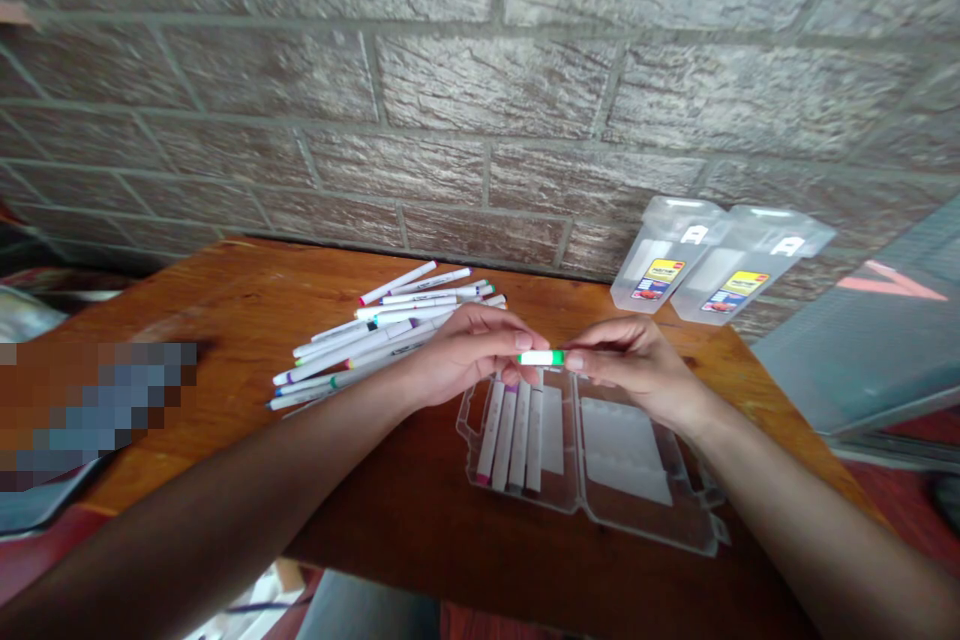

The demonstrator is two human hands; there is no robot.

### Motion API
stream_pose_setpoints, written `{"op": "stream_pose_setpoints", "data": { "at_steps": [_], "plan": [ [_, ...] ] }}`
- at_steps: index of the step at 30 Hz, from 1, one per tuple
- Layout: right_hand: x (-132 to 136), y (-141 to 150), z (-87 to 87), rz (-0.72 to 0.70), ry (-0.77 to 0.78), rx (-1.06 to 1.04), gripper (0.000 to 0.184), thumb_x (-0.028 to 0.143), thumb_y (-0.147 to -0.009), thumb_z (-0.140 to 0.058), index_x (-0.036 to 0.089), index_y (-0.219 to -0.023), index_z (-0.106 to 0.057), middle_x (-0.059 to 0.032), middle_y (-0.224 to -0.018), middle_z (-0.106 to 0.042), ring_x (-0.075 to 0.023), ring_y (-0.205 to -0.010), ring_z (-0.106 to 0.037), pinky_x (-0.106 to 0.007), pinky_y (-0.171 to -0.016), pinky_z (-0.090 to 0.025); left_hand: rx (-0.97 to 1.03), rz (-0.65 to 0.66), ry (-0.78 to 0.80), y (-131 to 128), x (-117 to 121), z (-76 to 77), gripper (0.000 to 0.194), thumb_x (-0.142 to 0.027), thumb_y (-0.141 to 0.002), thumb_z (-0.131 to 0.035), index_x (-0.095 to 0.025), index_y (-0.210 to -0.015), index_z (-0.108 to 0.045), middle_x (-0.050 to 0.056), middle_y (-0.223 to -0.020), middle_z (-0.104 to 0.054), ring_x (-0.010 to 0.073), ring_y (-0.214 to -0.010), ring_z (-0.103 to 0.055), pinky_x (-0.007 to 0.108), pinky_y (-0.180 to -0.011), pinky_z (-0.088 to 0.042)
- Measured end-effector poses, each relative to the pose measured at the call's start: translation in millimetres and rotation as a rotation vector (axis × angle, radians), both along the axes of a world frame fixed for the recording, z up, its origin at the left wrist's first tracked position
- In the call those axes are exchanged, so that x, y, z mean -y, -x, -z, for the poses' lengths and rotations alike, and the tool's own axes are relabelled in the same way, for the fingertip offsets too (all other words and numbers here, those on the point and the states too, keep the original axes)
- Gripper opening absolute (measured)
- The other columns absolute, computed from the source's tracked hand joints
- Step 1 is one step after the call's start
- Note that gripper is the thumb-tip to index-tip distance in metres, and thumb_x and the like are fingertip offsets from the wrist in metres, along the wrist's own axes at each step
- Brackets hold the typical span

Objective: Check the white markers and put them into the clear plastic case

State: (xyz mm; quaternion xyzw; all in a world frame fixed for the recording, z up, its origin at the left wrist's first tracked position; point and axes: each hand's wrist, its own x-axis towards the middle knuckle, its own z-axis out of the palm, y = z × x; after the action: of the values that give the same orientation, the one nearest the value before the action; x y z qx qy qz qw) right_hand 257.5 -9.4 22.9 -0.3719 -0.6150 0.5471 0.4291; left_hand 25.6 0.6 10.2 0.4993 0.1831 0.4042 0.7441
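Between my two hands is a white marker (538, 358) with green ends, held level above an open clear plastic case. My left hand (469, 350) pinches its left end with thumb and fingers. At the other end, my right hand (626, 360) closes thumb and fingertips on the green tip. The clear case (579, 450) lies unfolded on the table below. Several white markers (510, 435) stand side by side in its left half, and a white paper insert (626, 450) shows in the right half. A loose pile of markers (382, 330) lies left of my left hand.
Two clear plastic containers (649, 255) with yellow and blue labels stand at the back right of the wooden table (210, 320), against the stone-patterned wall (480, 70). A blurred, pixelated object lies at the left edge. A grey panel rises beyond the right side.
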Motion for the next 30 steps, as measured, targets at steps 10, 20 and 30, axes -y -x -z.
{"op": "stream_pose_setpoints", "data": {
  "at_steps": [10, 20, 30],
  "plan": [
    [-1.5, -2.5, 2.8, -0.019, 0.041, 0.014, 0.024, 0.036, -0.063, -0.100, 0.019, -0.074, -0.086, 0.0024, -0.048, -0.059, -0.0065, -0.043, -0.040, -0.020, -0.040, -0.026, 0.038, 0.017, 0.020, 0.5, 0.6, -0.8, 0.024, -0.029, -0.072, -0.094, -0.014, -0.089, -0.086, 0.008, -0.073, -0.078, 0.0158, -0.062, -0.071, 0.025, -0.058, -0.050],
    [0.1, -1.8, 3.8, -0.038, 0.054, 0.023, 0.026, 0.039, -0.064, -0.099, 0.019, -0.073, -0.085, 0.0032, -0.047, -0.056, -0.0064, -0.042, -0.037, -0.021, -0.039, -0.024, 0.021, 0.047, 0.053, 2.8, 0.7, -1.9, 0.021, -0.030, -0.076, -0.091, -0.014, -0.089, -0.086, 0.010, -0.072, -0.079, 0.0176, -0.063, -0.072, 0.026, -0.057, -0.048],
    [0.2, -5.4, 2.9, -0.061, 0.054, 0.022, 0.037, 0.045, -0.075, -0.093, 0.017, -0.062, -0.071, 0.0043, -0.045, -0.055, -0.0049, -0.038, -0.034, -0.021, -0.037, -0.019, -0.004, -0.038, -0.007, 3.1, 0.7, -0.2, 0.032, -0.031, -0.069, -0.098, -0.018, -0.096, -0.087, 0.007, -0.071, -0.079, 0.0107, -0.056, -0.065, 0.024, -0.058, -0.048]
  ]
}}
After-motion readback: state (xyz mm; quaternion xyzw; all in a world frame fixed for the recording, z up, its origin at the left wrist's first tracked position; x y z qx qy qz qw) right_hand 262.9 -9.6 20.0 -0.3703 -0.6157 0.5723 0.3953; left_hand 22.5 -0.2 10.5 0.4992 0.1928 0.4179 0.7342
